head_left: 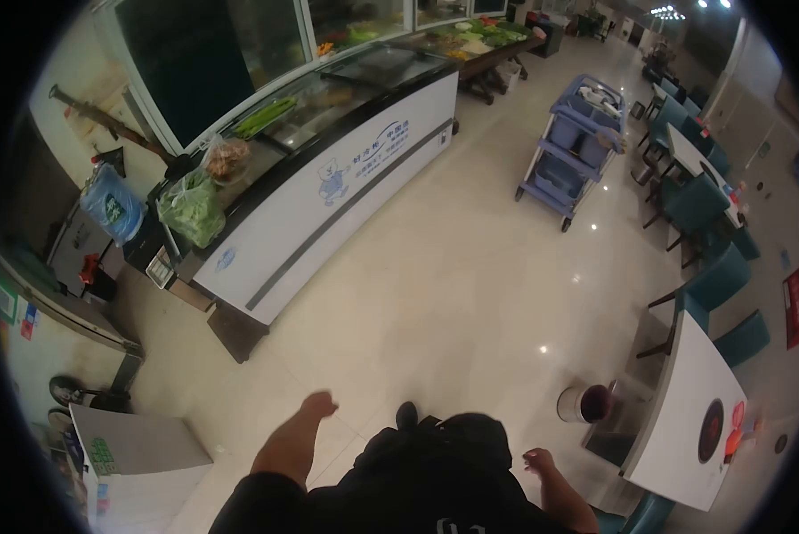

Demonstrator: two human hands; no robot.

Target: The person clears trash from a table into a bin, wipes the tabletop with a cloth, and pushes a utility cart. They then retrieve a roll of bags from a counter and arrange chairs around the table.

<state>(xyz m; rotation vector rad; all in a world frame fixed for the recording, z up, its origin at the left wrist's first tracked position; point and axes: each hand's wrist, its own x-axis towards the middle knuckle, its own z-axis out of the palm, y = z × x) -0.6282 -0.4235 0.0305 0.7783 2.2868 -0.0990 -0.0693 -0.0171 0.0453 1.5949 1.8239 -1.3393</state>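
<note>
My left hand (319,405) hangs in the air over the tiled floor, its fingers loosely bent and nothing visible in it. On the other side of my dark-clothed body, my right hand (538,461) is held low with fingers slightly curled and apart, also with nothing visible in it. Neither hand touches anything. Nearest the right hand stands a round bin (582,404) with a dark inside, beside a white table (689,418). A dark shoe (406,416) shows below me on the floor.
A long white display fridge (337,182) runs along the left, with bagged greens (192,209) and a wrapped blue bottle pack (113,206) at its near end. A blue-grey trolley (573,147) stands ahead. Teal chairs (715,276) line the right. A white cabinet (141,454) is at lower left.
</note>
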